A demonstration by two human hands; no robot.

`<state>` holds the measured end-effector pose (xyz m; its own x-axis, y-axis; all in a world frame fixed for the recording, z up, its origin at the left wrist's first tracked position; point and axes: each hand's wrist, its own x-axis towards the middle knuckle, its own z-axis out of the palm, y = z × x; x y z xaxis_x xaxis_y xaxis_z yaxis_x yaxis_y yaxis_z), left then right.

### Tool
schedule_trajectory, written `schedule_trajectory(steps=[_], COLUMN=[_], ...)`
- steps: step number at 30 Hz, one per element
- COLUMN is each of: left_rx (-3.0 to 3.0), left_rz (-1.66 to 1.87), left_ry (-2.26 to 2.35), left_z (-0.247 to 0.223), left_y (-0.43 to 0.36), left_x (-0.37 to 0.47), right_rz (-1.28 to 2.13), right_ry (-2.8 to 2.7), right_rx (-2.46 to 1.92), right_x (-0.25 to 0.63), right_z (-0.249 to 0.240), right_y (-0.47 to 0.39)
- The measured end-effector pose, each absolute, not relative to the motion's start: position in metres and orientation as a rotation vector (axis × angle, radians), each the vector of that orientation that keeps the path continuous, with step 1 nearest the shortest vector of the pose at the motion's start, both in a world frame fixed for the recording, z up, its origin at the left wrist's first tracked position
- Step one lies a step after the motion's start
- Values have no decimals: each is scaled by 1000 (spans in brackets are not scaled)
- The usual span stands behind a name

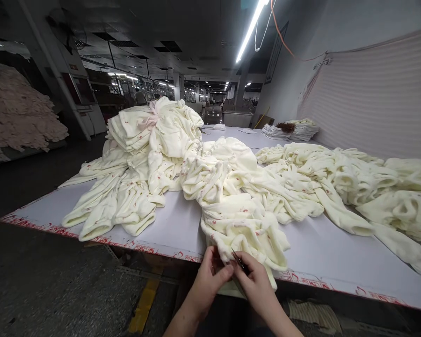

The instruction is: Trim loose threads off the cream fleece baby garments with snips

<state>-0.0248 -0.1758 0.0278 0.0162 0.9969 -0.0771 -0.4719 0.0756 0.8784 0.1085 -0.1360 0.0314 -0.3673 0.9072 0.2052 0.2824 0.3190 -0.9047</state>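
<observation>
A cream fleece garment (245,220) with small pink prints hangs over the near table edge in front of me. My left hand (212,272) pinches its fabric between thumb and fingers. Close beside it, almost touching, my right hand (253,276) is closed around small dark thread snips (241,263), whose points lie against the cloth. Most of the snips is hidden by the fingers. Further up, the garment runs into more bunched cream fabric (228,157).
A tied stack of cream garments (175,126) stands on the white table (182,220) to the left. More cream garments (337,175) lie heaped along the right. Paper bundles (291,129) sit at the back. A pink pile (17,112) is far left; a striped cloth (375,93) covers the right wall.
</observation>
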Motion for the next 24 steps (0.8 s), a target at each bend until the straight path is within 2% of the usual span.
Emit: schedule_trajectory(steps=[4,9,15,21,24], left_rx=[805,881,1046,1034,1028], left_rz=[1297,1484,1595,1580,1577], left_ry=[1096,1130,1355,1281,1273], left_z=[13,9,9,12,11], left_y=[-174,-169,-171,-172,-172], left_x=[-17,-15,-24,-24,-23], right_rz=[1196,1269,616,597,415], right_ry=[-1718,-1779,-2008,-2318,-2344], right_rx=[-1020,-1009,-1201,-1180,-1198], right_x=[110,121,138,141,135], right_z=[35,40,40,73,75], right_y=[-123,-118,-108,-117,-121])
